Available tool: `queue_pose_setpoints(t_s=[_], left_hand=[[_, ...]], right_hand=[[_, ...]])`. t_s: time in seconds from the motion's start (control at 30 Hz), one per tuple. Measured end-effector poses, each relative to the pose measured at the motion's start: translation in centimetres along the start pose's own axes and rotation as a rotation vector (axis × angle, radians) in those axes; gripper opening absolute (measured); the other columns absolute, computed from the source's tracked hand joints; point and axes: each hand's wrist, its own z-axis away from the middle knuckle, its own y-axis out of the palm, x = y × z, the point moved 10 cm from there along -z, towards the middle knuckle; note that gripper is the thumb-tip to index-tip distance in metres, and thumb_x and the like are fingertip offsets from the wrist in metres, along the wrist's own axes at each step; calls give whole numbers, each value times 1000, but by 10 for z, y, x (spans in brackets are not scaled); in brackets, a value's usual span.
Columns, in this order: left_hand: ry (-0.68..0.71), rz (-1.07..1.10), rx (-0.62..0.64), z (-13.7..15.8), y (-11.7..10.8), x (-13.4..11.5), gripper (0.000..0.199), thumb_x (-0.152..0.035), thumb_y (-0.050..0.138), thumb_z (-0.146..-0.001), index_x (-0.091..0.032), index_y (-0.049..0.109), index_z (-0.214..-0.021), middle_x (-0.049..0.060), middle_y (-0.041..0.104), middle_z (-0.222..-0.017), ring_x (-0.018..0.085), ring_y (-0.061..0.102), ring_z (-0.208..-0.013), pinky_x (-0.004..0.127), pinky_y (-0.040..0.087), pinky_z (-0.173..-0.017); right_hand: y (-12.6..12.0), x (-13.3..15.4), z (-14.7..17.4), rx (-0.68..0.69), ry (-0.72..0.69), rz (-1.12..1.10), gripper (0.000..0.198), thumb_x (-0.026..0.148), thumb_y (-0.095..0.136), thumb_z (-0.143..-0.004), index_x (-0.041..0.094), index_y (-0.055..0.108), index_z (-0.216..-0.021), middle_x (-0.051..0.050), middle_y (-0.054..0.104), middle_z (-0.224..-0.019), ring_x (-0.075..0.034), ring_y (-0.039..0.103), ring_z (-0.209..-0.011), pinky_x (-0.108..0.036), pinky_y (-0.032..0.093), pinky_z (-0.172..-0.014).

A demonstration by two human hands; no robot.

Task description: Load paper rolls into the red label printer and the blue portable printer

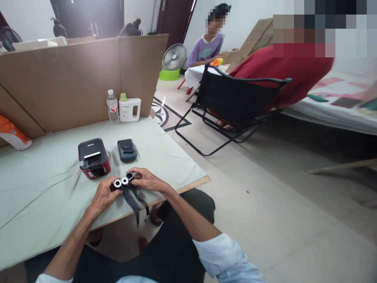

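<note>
Head view: left hand (103, 194) and right hand (147, 179) grasp three rolls (124, 181), fingers hiding their sides; ribbon tails (131, 202) overhang the near edge of the table (173, 157).

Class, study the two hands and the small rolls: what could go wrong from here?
The three small dark rolls with pale ringed ends, pinched between left hand and right hand, might slip apart. Their dangling dark strips, overhanging the wooden edge of the pale-covered table, could snag.
</note>
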Motion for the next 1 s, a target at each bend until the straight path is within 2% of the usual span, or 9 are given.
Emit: queue_pose_setpoints(t_s=[0.1, 0.4, 0.5, 0.63, 0.83, 1.0], left_hand=[[-2, 11, 8, 1, -1, 0, 34, -21, 71, -75, -19, 74, -110, 4, 78, -101, 23, 70, -93, 33, 52, -87], [-15, -24, -3, 11, -25, 8, 35, -24, 71, -76, -19, 73, -111, 2, 75, -92, 20, 68, -82, 28, 50, -74], [-30, -40, -1, 13, -25, 8, 40, -25, 75, -74, -18, 72, -113, 2, 75, -92, 20, 67, -81, 27, 49, -73], [-25, -44, -12, 11, -24, 6, 35, -26, 74, -75, -19, 72, -110, 1, 73, -90, 19, 66, -80, 27, 48, -72], [-25, -73, -35, 7, -32, 13, 31, -26, 72, -77, -20, 71, -108, 1, 73, -92, 18, 66, -81, 27, 48, -73], [-13, -85, 25, 10, -33, 7, 30, -23, 67, -78, -20, 72, -107, 2, 75, -95, 19, 67, -85, 28, 49, -78]], right_hand=[[8, 0, -2, 2, 0, -25, 41, 26, 70, -74, 18, 61, -113, 7, 53, -70, -9, 44, -60, -22, 35, -57], [38, 2, -12, 3, -13, -38, 33, 23, 67, -74, 19, 60, -105, 6, 54, -72, -9, 46, -62, -21, 34, -56], [40, 5, -13, -9, -33, -48, 31, 23, 67, -73, 19, 61, -103, 5, 57, -75, -10, 49, -65, -21, 36, -58], [38, 9, -11, -23, -57, -52, 28, 23, 67, -72, 18, 60, -99, 4, 59, -81, -10, 53, -69, -21, 39, -63], [42, -14, -6, -85, 60, -66, 33, 30, 71, -75, 21, 54, -102, 7, 56, -70, -10, 49, -58, -22, 39, -55], [46, -14, -3, -124, 36, -17, 32, 28, 70, -76, 21, 55, -103, 5, 58, -73, -11, 52, -62, -21, 39, -55]])
